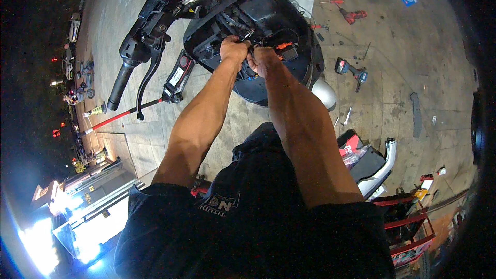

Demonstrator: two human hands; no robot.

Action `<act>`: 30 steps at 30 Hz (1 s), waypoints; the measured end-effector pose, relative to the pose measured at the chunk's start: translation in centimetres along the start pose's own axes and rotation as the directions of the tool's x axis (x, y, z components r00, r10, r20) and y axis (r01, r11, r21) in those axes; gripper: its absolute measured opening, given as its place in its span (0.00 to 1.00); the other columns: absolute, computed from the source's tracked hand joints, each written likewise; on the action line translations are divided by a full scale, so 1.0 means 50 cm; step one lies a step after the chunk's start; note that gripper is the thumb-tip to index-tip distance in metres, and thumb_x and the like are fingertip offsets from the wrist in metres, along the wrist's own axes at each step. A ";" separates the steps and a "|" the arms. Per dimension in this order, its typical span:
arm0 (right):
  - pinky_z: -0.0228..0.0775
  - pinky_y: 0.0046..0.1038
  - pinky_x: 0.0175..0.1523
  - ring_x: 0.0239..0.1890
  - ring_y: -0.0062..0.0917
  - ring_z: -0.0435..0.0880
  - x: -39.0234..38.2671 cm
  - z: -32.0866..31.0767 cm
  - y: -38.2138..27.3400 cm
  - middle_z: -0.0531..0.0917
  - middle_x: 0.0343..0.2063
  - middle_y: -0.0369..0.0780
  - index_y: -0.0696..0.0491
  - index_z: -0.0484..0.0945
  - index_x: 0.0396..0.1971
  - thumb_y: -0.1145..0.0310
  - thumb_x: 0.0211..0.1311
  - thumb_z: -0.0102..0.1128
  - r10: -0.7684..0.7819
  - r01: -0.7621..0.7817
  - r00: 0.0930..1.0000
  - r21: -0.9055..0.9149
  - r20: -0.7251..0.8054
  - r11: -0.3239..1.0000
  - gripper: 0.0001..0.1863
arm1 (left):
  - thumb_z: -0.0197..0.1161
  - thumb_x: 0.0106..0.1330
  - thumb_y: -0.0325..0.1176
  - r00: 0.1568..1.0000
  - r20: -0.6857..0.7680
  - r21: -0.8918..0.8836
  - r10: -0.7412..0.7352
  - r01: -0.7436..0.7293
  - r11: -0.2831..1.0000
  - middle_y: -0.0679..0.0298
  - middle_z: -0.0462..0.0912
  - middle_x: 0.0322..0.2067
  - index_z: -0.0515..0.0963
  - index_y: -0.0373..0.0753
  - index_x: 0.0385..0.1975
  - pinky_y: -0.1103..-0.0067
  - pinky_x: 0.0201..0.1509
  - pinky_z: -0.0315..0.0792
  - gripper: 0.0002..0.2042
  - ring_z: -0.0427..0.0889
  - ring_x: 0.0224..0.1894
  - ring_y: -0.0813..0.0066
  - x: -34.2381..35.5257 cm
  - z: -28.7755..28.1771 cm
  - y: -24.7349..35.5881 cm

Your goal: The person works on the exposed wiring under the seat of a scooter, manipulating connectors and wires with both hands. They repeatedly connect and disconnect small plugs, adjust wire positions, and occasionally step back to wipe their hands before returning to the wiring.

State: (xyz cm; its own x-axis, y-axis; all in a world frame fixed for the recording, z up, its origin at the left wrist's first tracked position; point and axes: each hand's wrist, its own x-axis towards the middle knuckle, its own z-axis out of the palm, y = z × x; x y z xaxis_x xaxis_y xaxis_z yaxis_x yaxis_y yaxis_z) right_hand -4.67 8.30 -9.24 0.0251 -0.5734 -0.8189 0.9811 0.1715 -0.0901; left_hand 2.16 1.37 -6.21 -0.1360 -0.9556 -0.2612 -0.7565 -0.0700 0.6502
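Observation:
Both my hands work close together inside a black open compartment (266, 8) of what looks like a scooter. My left hand (235, 49) is closed, fingertips pinched around something too small to make out, with a thin shiny piece (249, 35) just beyond them. Almost touching it, my right hand (262, 61) is also closed, and its fingers hide what they grip. To the right of my right hand are an orange connector (284, 45) and a dark finned block (291, 53). Black hoses and cables (232, 23) run past my left hand.
A handlebar grip (121, 85) with its lever (151, 80) juts out at left, beside a work light (178, 77). On the floor at right lie a blue-black cordless drill (356, 75), a red power tool (354, 16) and loose hand tools. A red tool cart (408, 222) stands lower right.

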 end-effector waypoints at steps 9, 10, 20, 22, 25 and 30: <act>0.74 0.24 0.27 0.26 0.24 0.75 0.007 -0.005 0.000 0.76 0.26 0.38 0.53 0.74 0.31 0.66 0.64 0.49 0.020 -0.034 0.995 0.151 0.093 0.988 0.08 | 0.70 0.46 0.36 0.994 0.037 0.025 -0.107 0.106 0.994 0.56 0.84 0.36 0.79 0.38 0.42 0.75 0.47 0.74 0.21 0.83 0.41 0.64 -0.003 -0.005 0.010; 0.74 0.23 0.27 0.26 0.23 0.75 0.006 -0.003 -0.001 0.76 0.26 0.38 0.53 0.74 0.31 0.66 0.64 0.49 0.019 -0.032 0.992 0.098 0.127 0.995 0.07 | 0.69 0.46 0.37 0.990 0.031 -0.008 -0.140 0.140 0.990 0.56 0.84 0.37 0.78 0.37 0.42 0.75 0.47 0.74 0.21 0.83 0.42 0.64 -0.007 -0.006 0.011; 0.72 0.22 0.27 0.25 0.21 0.75 0.236 -0.071 0.053 0.77 0.27 0.36 0.52 0.75 0.32 0.74 0.59 0.56 -0.460 0.597 0.797 -0.629 0.392 0.498 0.03 | 0.70 0.48 0.38 0.995 0.004 0.185 -0.102 0.099 0.978 0.56 0.82 0.40 0.78 0.38 0.41 0.75 0.49 0.73 0.20 0.82 0.43 0.63 -0.045 -0.025 0.056; 0.73 0.23 0.29 0.25 0.22 0.76 0.239 -0.072 0.056 0.78 0.28 0.37 0.52 0.75 0.33 0.74 0.59 0.56 -0.520 0.640 0.768 -0.486 0.375 0.595 0.03 | 0.71 0.48 0.37 0.995 -0.004 0.140 -0.095 0.095 0.986 0.57 0.83 0.39 0.78 0.38 0.40 0.75 0.47 0.73 0.19 0.82 0.42 0.64 -0.048 -0.026 0.056; 0.74 0.23 0.31 0.25 0.24 0.76 0.156 -0.064 0.030 0.78 0.28 0.38 0.53 0.75 0.35 0.74 0.60 0.54 -0.087 0.081 0.992 0.064 0.095 0.995 0.04 | 0.71 0.48 0.36 0.996 0.021 0.128 -0.086 0.082 0.988 0.57 0.83 0.38 0.78 0.38 0.40 0.75 0.47 0.74 0.19 0.82 0.42 0.65 -0.043 -0.024 0.052; 0.74 0.24 0.31 0.25 0.26 0.76 0.020 -0.018 0.008 0.78 0.29 0.39 0.53 0.75 0.37 0.72 0.62 0.53 -0.019 0.012 0.998 0.104 0.066 0.995 0.05 | 0.71 0.49 0.35 0.988 0.064 0.091 -0.144 0.138 0.986 0.56 0.83 0.37 0.77 0.37 0.41 0.75 0.46 0.74 0.19 0.83 0.40 0.65 -0.030 -0.017 0.036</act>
State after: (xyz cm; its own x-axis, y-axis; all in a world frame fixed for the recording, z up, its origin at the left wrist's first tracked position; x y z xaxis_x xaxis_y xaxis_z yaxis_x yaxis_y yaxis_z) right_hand -4.44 8.51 -10.57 0.0194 -0.6284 -0.7777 0.9959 0.0807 -0.0403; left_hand 1.56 2.42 -4.06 -0.0665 -0.9153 -0.3972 -0.8232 -0.1747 0.5402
